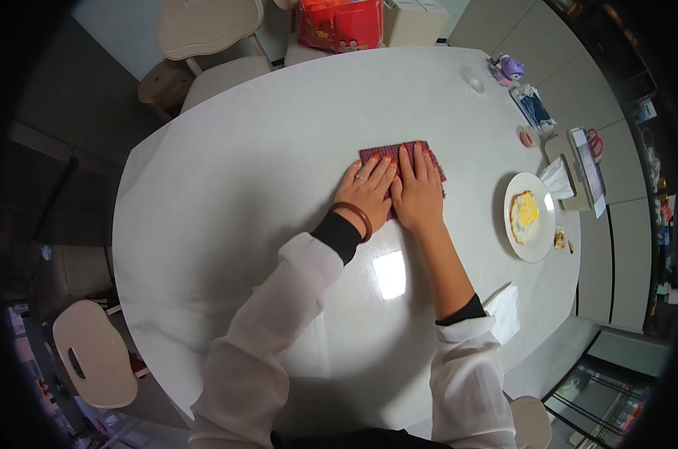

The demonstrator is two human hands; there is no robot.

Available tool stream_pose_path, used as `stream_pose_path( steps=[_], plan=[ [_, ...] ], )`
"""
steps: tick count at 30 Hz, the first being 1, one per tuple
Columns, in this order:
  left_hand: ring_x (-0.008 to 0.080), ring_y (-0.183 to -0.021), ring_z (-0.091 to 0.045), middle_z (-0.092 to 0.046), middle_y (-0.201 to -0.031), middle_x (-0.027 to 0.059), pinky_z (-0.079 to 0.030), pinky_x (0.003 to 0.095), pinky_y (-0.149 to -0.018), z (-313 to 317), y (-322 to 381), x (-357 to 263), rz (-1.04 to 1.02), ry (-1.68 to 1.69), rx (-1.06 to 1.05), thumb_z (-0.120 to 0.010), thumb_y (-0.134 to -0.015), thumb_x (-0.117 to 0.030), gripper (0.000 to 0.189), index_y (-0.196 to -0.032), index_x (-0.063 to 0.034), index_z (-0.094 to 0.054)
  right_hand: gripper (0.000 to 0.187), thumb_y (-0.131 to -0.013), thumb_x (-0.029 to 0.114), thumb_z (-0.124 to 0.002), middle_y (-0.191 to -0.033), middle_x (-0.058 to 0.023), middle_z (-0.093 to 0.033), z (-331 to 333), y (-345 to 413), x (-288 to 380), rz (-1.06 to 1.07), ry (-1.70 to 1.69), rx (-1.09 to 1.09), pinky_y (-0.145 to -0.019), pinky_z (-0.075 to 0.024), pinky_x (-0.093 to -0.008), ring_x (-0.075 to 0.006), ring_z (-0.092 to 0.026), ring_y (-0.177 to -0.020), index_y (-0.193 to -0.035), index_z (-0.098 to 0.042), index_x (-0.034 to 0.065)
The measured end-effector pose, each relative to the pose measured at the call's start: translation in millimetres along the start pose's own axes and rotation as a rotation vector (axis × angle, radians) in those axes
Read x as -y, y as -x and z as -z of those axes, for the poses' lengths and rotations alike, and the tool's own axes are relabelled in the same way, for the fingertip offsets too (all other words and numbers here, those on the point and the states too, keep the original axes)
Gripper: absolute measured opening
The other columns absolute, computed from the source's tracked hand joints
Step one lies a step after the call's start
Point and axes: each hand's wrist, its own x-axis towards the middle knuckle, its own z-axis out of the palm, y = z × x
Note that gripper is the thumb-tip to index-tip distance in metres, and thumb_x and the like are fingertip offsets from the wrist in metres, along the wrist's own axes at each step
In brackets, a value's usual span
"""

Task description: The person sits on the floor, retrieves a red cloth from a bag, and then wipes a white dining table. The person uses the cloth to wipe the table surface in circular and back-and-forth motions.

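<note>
A folded red-and-blue checked cloth [382, 150] lies on the white table [215, 168], in front of me and a little right of the middle. My left hand [367, 188], with a ring and a brown bangle at the wrist, rests flat on the cloth's left part. Beside it my right hand [420, 193] lies palm down on the right part, the two thumbs close together. Fingers of both hands point away from me, and neither hand grasps the cloth. The palms hide much of the cloth.
To the right stand a white plate [545, 224] with a fried egg [524, 216], a tissue box [575, 191] and red-handled scissors [596, 143]. A white tissue [504, 314] lies near my right sleeve. A purple figurine [509, 68] is at the far right. Chairs [210, 28] surround the table.
</note>
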Motion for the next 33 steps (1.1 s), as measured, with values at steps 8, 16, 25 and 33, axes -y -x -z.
stream_pose_path(
  steps=[8, 16, 25, 33],
  plan=[
    [0.0223, -0.135, -0.023, -0.025, -0.147, 0.0069, -0.016, 0.0408, -0.11, 2, -54, 15, 0.085, -0.038, 0.054, -0.042, -0.09, -0.032, 0.056, -0.14, -0.0101, -0.028, 0.05, -0.087, 0.033, -0.045, -0.142, -0.0144, -0.034, -20, -53, -22, -0.041, 0.035, 0.066, -0.106, -0.0258, -0.0435, -0.0316, -0.032, -0.13, -0.134, -0.043, 0.016],
    [0.0238, -0.136, -0.022, -0.024, -0.147, 0.0063, -0.015, 0.0417, -0.111, 0, -60, 10, 0.141, -0.01, 0.071, -0.041, -0.09, -0.031, 0.055, -0.14, -0.0106, -0.027, 0.051, -0.088, 0.034, -0.043, -0.143, -0.0138, -0.031, -21, -53, -22, -0.089, 0.057, 0.114, -0.107, -0.0237, -0.0431, -0.0312, -0.03, -0.131, -0.136, -0.04, 0.0163],
    [0.0254, -0.136, -0.02, -0.022, -0.148, 0.0084, -0.015, 0.0421, -0.111, 6, -2, -16, 0.074, 0.007, 0.137, -0.044, -0.089, -0.029, 0.057, -0.139, -0.0077, -0.029, 0.051, -0.087, 0.031, -0.045, -0.142, -0.0146, -0.033, 7, 8, -2, -0.082, 0.054, 0.084, -0.105, -0.0259, -0.0452, -0.033, -0.032, -0.129, -0.135, -0.042, 0.0147],
    [0.0258, -0.136, -0.021, -0.022, -0.148, 0.008, -0.014, 0.0424, -0.111, -7, 57, -48, -0.007, 0.075, 0.093, -0.047, -0.087, -0.028, 0.058, -0.139, -0.0084, -0.029, 0.052, -0.088, 0.03, -0.046, -0.141, -0.0168, -0.032, 35, 79, 13, -0.124, 0.111, 0.092, -0.104, -0.0285, -0.0459, -0.0354, -0.034, -0.127, -0.137, -0.038, 0.0139]
  ],
)
